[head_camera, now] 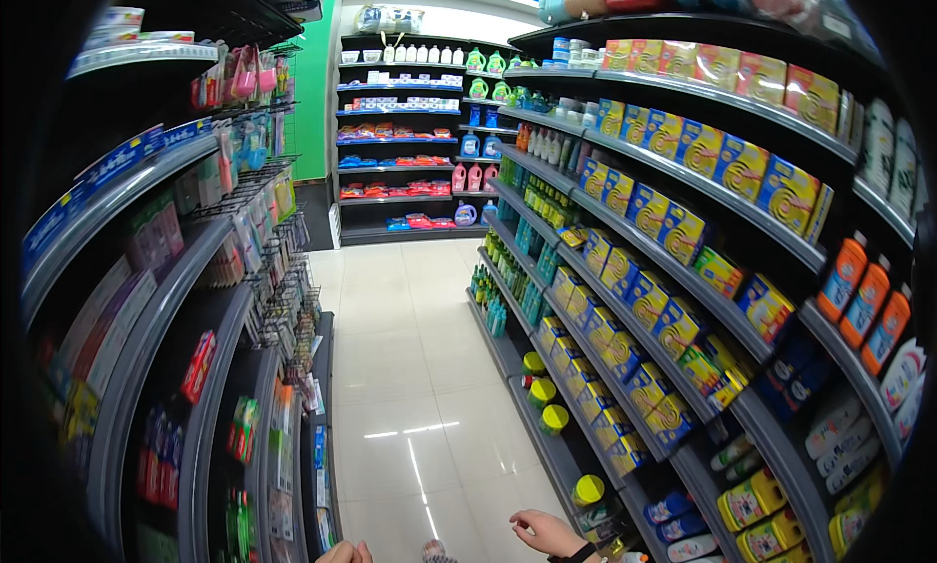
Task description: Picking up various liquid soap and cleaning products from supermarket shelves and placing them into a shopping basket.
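Note:
My right hand (547,534) is over the aisle floor near the lower right shelves, a dark band on its wrist. Its fingers are loosely bent and hold nothing that I can see. The nearest things to it are yellow-lidded containers (588,490) on the bottom shelf. At the bottom edge, my left hand (344,553) shows only in part, with curled fingers; whether anything is inside is hidden. Between the hands, a foot (433,548) stands on the glossy tiled floor (399,417). Neither hand touches the shelves.
Right shelves carry yellow-and-blue boxes (699,149), orange bottles (842,277) and yellow jugs (752,498). Along the left, toothbrush-like packs hang on wire racks (282,270) beside boxed goods (198,365). Across the aisle's far end stands a shelf unit (399,234) with detergent bottles (474,176).

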`<action>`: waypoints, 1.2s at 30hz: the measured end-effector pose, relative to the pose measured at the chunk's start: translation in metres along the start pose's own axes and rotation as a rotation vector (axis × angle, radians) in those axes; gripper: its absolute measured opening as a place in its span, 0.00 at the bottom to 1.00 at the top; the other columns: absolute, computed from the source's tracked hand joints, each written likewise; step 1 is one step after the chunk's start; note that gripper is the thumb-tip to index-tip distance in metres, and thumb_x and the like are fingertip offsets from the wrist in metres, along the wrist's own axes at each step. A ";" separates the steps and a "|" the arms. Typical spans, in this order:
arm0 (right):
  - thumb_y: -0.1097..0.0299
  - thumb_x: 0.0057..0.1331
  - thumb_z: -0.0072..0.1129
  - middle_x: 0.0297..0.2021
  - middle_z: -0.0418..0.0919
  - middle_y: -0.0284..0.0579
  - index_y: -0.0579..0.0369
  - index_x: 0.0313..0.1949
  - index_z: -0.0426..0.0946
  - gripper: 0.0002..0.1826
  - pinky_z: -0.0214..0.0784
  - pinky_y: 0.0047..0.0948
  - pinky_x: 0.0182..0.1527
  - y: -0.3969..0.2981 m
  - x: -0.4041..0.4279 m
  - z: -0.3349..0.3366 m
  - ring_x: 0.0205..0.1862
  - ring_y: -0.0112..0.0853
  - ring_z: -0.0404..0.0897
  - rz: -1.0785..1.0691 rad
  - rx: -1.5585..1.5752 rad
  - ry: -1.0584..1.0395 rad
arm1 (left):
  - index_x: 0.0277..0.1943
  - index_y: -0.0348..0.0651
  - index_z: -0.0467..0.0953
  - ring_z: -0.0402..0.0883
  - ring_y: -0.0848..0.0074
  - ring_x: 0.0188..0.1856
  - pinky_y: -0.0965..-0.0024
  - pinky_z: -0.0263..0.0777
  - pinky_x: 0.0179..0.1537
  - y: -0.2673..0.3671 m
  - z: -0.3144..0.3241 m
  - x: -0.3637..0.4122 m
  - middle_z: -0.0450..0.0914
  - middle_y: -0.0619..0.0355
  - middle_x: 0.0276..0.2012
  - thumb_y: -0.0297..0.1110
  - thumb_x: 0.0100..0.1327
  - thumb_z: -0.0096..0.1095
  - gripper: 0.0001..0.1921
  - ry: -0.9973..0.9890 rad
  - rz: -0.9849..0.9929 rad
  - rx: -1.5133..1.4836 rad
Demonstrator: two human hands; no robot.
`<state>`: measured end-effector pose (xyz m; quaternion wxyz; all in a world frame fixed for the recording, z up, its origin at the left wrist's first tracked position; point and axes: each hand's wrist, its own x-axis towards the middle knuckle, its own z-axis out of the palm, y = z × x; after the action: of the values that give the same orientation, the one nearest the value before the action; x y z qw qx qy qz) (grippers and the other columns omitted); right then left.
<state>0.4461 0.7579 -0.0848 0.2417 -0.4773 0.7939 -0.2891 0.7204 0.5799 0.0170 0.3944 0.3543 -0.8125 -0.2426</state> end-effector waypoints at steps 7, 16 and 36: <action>0.64 0.63 0.51 0.34 0.78 0.48 0.57 0.42 0.74 0.12 0.70 0.36 0.41 0.003 0.094 -0.017 0.38 0.42 0.78 -0.043 0.024 0.064 | 0.21 0.36 0.58 0.59 0.58 0.18 0.60 0.53 0.21 -0.011 0.043 0.094 0.57 0.48 0.17 0.22 0.57 0.59 0.15 -0.027 0.041 -0.063; 0.68 0.59 0.53 0.37 0.76 0.57 0.58 0.40 0.75 0.11 0.67 0.42 0.45 0.038 0.197 -0.013 0.42 0.53 0.73 0.093 0.160 0.166 | 0.18 0.36 0.56 0.52 0.63 0.15 0.62 0.50 0.20 -0.047 0.099 0.202 0.52 0.48 0.14 0.24 0.58 0.59 0.19 -0.040 -0.018 -0.014; 0.66 0.62 0.53 0.34 0.78 0.49 0.58 0.42 0.74 0.12 0.71 0.35 0.40 0.096 0.457 -0.155 0.37 0.42 0.78 0.052 0.028 0.177 | 0.18 0.36 0.55 0.48 0.66 0.17 0.65 0.50 0.19 -0.091 0.286 0.446 0.52 0.50 0.14 0.24 0.58 0.60 0.20 -0.163 -0.031 -0.042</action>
<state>0.0894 0.4195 -0.0894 0.1844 -0.4257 0.8202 -0.3348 0.3277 0.2136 0.0014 0.3303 0.3374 -0.8311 -0.2939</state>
